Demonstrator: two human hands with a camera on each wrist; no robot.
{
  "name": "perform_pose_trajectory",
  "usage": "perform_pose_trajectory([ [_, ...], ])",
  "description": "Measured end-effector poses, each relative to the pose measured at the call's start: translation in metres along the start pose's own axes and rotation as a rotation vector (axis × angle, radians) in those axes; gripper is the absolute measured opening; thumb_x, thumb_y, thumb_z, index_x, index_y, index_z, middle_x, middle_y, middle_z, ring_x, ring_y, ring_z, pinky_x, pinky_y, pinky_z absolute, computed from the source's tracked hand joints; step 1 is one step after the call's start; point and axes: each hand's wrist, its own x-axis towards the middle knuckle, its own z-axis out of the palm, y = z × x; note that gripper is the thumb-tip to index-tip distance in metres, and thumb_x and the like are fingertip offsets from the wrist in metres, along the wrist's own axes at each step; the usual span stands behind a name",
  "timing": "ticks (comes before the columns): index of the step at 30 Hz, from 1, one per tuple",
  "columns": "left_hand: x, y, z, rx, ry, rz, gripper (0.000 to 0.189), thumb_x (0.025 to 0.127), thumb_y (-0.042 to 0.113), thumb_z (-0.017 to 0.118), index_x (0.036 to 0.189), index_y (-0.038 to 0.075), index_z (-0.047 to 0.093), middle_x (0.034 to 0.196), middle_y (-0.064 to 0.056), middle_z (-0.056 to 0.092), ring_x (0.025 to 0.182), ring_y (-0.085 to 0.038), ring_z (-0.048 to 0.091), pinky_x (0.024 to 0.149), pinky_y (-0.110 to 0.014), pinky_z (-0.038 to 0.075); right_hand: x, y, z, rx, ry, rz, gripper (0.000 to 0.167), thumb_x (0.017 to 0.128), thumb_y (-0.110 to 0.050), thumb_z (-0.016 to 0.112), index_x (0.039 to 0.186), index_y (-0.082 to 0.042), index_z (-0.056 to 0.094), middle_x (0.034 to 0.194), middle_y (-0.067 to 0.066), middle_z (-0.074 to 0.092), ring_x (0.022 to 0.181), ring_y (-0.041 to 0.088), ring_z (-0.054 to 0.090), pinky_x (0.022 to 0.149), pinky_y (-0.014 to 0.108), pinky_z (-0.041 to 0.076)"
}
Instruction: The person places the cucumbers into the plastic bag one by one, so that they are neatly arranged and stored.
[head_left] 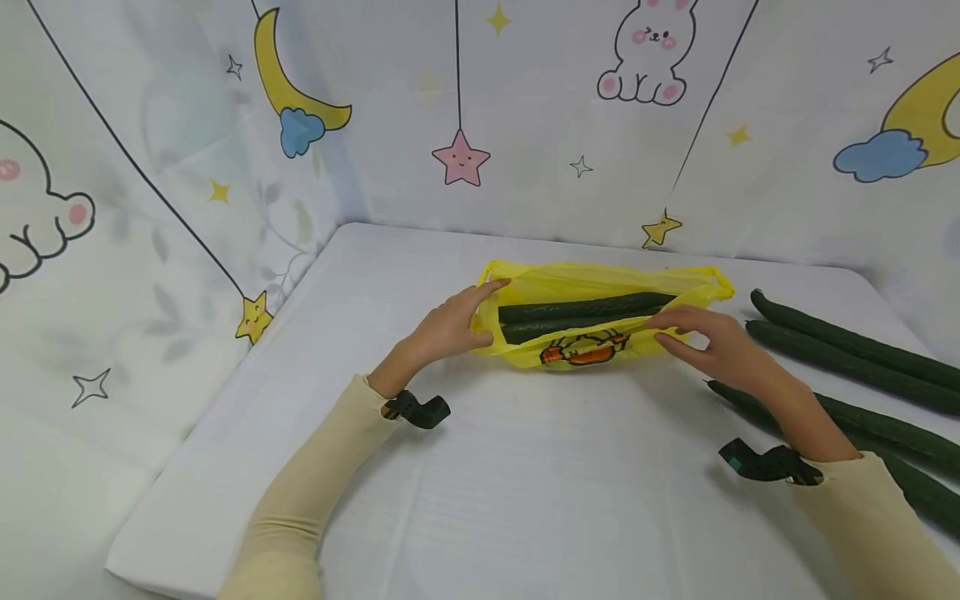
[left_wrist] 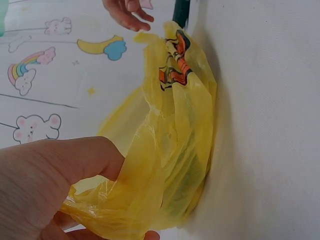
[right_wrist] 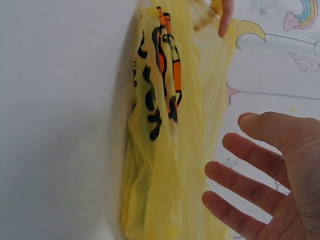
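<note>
Bag (head_left: 585,350): 1 | bagged cucumbers (head_left: 577,310): 2 | loose cucumbers (head_left: 847,360): 4 | left grip (head_left: 450,323): holding bag | right grip (head_left: 723,346): spread wide

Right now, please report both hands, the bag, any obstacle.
Left hand grips yellow bag. Right hand near it, holding nothing. Two cucumbers visible inside. Other cucumbers at right, none blocking.

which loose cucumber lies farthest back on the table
The top cucumber in the head view, right of the bag; the other loose cucumbers all lie in front of it.
</note>
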Motion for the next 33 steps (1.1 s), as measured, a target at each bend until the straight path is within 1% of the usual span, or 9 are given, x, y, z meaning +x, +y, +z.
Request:
perform_pose_trajectory([
  [3,0.000,0.000,0.000,-0.001,-0.002,-0.003,0.079,0.084,0.007,0.062,0.154,0.022,0.030,0.153,-0.007,0.039,0.112,-0.025,0.048,0.077,-0.038,0.045,-0.008,0.003,-0.004,-0.022,0.011,0.015,0.040,0.074,0.013,0.073,0.110,-0.003,0.070,0.103,0.009,0.070,0.097,-0.006,0.055,0.082,0.007,0.043],
  [8,0.000,-0.001,0.000,-0.006,-0.003,-0.007,0.079,0.083,0.007,0.061,0.154,0.023,0.030,0.152,-0.008,0.039,0.110,-0.025,0.048,0.075,-0.037,0.044,-0.023,0.011,-0.010,-0.063,0.030,0.024,0.039,0.074,0.012,0.074,0.109,-0.004,0.071,0.102,0.008,0.071,0.103,-0.012,0.051,0.083,0.005,0.042],
  [12,0.000,-0.002,0.000,-0.005,-0.005,0.000,0.079,0.084,0.007,0.062,0.154,0.023,0.029,0.153,-0.007,0.039,0.105,-0.025,0.048,0.070,-0.035,0.043,-0.036,0.018,-0.016,-0.088,0.018,0.050,0.037,0.074,0.012,0.074,0.108,-0.005,0.070,0.103,0.000,0.070,0.108,-0.015,0.047,0.083,0.004,0.040],
  [15,0.000,-0.002,0.001,0.000,-0.004,0.001,0.079,0.084,0.007,0.062,0.154,0.023,0.029,0.152,-0.006,0.039,0.104,-0.025,0.048,0.069,-0.034,0.043,-0.048,0.023,-0.020,-0.098,0.004,0.084,0.038,0.075,0.011,0.073,0.108,-0.006,0.070,0.103,-0.005,0.068,0.103,-0.016,0.048,0.081,0.003,0.041],
  [18,0.000,-0.001,0.000,0.000,-0.006,-0.002,0.079,0.084,0.007,0.062,0.154,0.023,0.029,0.152,-0.008,0.040,0.104,-0.025,0.049,0.070,-0.034,0.043,-0.060,0.028,-0.024,-0.090,0.003,0.125,0.038,0.076,0.012,0.072,0.109,-0.007,0.070,0.101,-0.005,0.068,0.097,-0.014,0.050,0.079,0.004,0.042],
  [22,0.000,-0.001,0.000,0.001,-0.013,-0.004,0.079,0.084,0.007,0.061,0.154,0.022,0.029,0.151,-0.009,0.040,0.104,-0.025,0.049,0.068,-0.034,0.042,-0.076,0.033,-0.027,-0.061,0.025,0.187,0.036,0.077,0.013,0.071,0.107,-0.006,0.071,0.102,-0.012,0.067,0.097,-0.016,0.050,0.076,0.003,0.042],
  [25,-0.001,-0.001,-0.001,0.004,-0.016,-0.007,0.079,0.084,0.008,0.061,0.154,0.023,0.029,0.151,-0.009,0.040,0.100,-0.025,0.048,0.064,-0.033,0.041,-0.087,0.036,-0.030,-0.057,0.032,0.215,0.034,0.078,0.011,0.071,0.107,-0.005,0.071,0.105,-0.021,0.063,0.099,-0.017,0.050,0.076,0.003,0.042],
  [30,0.000,-0.001,0.000,0.004,-0.020,-0.007,0.079,0.084,0.008,0.061,0.155,0.023,0.029,0.151,-0.008,0.040,0.097,-0.024,0.048,0.063,-0.031,0.040,-0.102,0.043,-0.040,-0.070,0.011,0.260,0.029,0.082,0.006,0.071,0.108,-0.004,0.070,0.109,-0.032,0.057,0.097,-0.019,0.049,0.075,0.003,0.041],
  [33,0.000,0.000,0.000,0.005,-0.024,-0.007,0.079,0.084,0.008,0.061,0.155,0.023,0.028,0.152,-0.008,0.039,0.095,-0.024,0.048,0.062,-0.031,0.039,-0.111,0.046,-0.046,-0.063,-0.012,0.335,0.026,0.084,0.002,0.070,0.109,-0.007,0.070,0.109,-0.037,0.054,0.094,-0.021,0.049,0.074,0.002,0.040],
])
